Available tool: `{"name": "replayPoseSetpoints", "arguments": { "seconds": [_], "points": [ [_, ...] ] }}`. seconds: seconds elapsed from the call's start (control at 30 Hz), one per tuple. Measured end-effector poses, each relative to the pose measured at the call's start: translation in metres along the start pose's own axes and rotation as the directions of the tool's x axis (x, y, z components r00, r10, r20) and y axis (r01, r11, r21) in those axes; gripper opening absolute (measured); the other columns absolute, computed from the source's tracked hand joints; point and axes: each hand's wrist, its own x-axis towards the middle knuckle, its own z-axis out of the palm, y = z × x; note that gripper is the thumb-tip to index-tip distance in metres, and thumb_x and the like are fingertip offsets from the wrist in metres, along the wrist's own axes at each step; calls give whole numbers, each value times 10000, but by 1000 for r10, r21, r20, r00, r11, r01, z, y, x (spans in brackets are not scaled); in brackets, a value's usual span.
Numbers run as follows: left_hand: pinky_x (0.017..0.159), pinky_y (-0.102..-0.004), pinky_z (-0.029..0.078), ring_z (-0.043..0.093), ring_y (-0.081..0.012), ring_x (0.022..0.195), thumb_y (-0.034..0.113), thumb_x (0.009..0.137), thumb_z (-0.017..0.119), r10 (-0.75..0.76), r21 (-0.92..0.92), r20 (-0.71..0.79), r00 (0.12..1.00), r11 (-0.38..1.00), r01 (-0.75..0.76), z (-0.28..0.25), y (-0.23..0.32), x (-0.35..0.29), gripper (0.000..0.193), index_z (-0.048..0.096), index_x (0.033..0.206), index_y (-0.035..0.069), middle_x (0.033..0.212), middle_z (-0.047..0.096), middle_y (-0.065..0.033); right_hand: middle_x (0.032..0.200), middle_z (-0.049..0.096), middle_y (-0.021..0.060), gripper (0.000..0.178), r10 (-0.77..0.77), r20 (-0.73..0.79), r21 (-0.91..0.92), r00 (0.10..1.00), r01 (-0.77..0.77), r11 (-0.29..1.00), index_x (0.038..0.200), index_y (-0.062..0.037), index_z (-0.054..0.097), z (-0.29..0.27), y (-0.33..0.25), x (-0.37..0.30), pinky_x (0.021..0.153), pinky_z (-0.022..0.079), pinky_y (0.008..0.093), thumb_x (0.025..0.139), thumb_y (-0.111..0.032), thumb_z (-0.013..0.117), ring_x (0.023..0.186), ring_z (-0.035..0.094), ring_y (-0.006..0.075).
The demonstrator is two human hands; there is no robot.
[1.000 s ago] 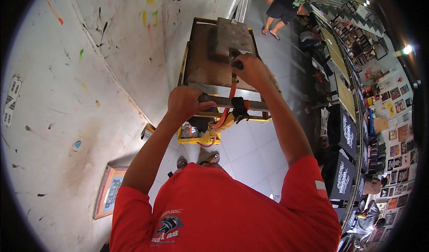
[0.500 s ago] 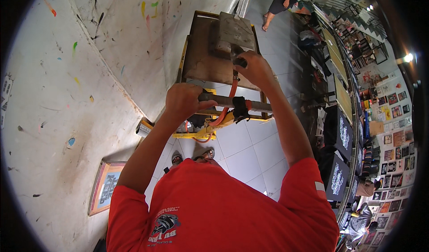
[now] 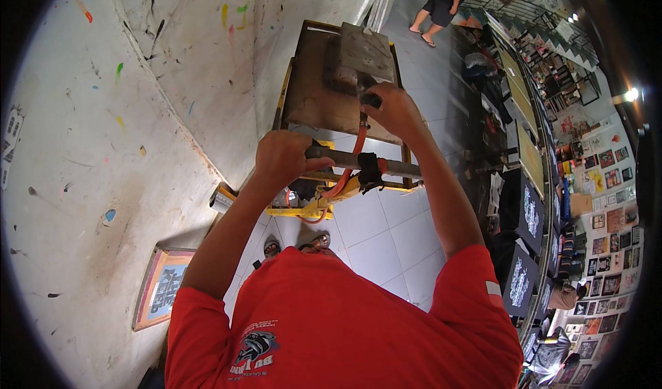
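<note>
Wrapped around the left end of a grey push bar (image 3: 348,158), my left hand (image 3: 281,158) is closed with its thumb along the bar. My right hand (image 3: 398,112) is farther forward, its fingers curled on a dark round fitting (image 3: 371,99) at the upper end of an orange hose (image 3: 360,141). The fitting sits just behind a worn grey metal block (image 3: 369,50), which stands on a brown board (image 3: 310,103) on the cart. Black wrapping (image 3: 371,170) is tied around the bar's middle. Below it, the hose loops down to a yellow frame (image 3: 358,203).
A paint-marked pale wall (image 3: 103,148) runs close along the left, with a framed screen (image 3: 162,285) leaning on it. At right is a long rack (image 3: 534,161) holding dark printed panels. Another person (image 3: 441,6) stands ahead on the tiled floor (image 3: 365,230).
The person ahead has shifted slightly, and both feet now show. My hands keep their places on the bar and the fitting; the view has tilted a little.
</note>
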Motion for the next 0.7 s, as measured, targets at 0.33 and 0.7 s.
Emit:
{"name": "replayPoseSetpoints", "arguments": {
  "seconds": [0.33,0.7],
  "points": [
    [548,-409,486,625,-300,575,661,688,734,13,6,-31,999,1000,-13,1,0,-1,594,630,623,80,585,591,-93,1014,652,197,356,-36,-38,-3,999,36,999,1033,-13,676,2,3,-2,825,531,467,793,-259,768,940,659,393],
    [570,-424,490,640,-317,627,617,647,790,-48,-3,48,998,999,48,1,0,-1,547,688,710,84,650,633,-96,995,645,199,347,25,-57,-12,998,-26,1000,1005,-7,670,4,-3,-4,822,532,471,799,-275,752,919,662,387]
  ]
}}
